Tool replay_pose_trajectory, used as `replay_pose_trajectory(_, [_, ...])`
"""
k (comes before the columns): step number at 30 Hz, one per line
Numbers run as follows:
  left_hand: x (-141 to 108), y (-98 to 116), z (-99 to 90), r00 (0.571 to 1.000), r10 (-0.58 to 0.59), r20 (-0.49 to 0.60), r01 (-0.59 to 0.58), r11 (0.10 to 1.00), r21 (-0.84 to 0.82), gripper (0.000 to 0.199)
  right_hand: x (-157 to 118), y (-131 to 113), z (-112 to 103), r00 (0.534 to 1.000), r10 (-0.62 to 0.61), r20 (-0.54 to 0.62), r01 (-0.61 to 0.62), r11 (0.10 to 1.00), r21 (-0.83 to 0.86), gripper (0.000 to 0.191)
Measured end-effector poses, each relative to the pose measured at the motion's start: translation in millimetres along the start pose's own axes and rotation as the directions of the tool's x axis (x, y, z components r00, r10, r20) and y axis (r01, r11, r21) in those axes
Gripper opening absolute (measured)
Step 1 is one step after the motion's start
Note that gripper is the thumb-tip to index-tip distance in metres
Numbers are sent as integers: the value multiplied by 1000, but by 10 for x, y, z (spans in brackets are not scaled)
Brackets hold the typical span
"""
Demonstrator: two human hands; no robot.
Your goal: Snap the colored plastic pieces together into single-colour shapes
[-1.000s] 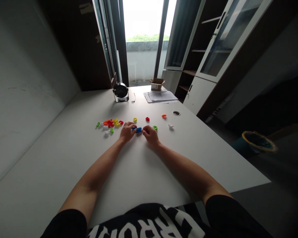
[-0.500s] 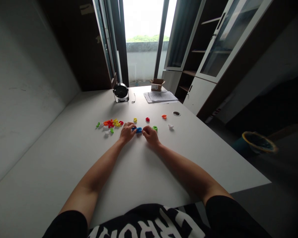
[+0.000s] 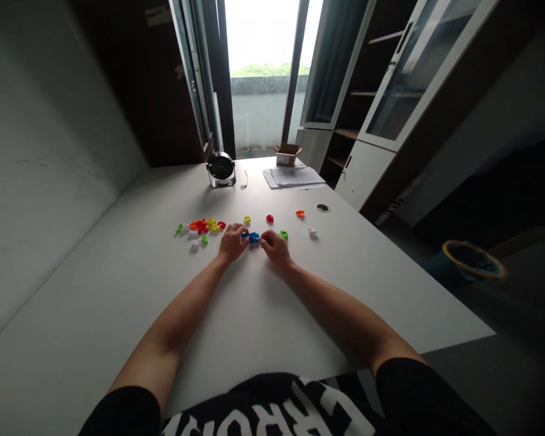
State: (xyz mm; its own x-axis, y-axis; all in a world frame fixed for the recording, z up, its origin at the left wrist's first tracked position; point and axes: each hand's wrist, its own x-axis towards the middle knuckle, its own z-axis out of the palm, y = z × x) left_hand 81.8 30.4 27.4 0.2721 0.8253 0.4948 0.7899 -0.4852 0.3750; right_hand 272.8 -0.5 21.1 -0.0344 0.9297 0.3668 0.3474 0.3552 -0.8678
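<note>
Small blue plastic pieces (image 3: 253, 238) lie between my two hands over the white table (image 3: 236, 315). My left hand (image 3: 232, 242) pinches their left end between thumb and fingers. At their right end, my right hand (image 3: 275, 247) has its fingers closed on them. A green piece (image 3: 284, 234) sits just beyond my right hand. Behind the hands are a yellow piece (image 3: 247, 220) and a red piece (image 3: 269, 218). Left of my left hand is a loose pile of red, yellow, orange, white and green pieces (image 3: 202, 226).
An orange piece (image 3: 300, 213) and a white piece (image 3: 312, 232) lie to the right, near a round table hole (image 3: 323, 208). Farther back are a round black device (image 3: 221, 169), papers (image 3: 295, 177) and an open cardboard box (image 3: 287, 155). A bin (image 3: 472, 261) stands right.
</note>
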Motion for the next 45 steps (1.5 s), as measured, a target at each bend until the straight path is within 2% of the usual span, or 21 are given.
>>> replay_pose_trajectory(12, [-4,14,4,998,59,2,-59,996,61,16,0,3,1,1000,-19,-4,19,1000,1,16])
replay_pose_trajectory(37, [-12,6,20,997,76,-7,-76,996,48,15,1,13,3,1000,-14,2,14,1000,-7,16])
replay_pose_trajectory(42, [-33,-8,-5,998,43,-47,-42,999,22,18,5,8,5,1000,-5,7,5,1000,-9,17])
replay_pose_trajectory(45, [-51,-116,-95,994,-33,-105,37,999,36,17,7,19,6,1000,-10,-1,10,1000,-14,18])
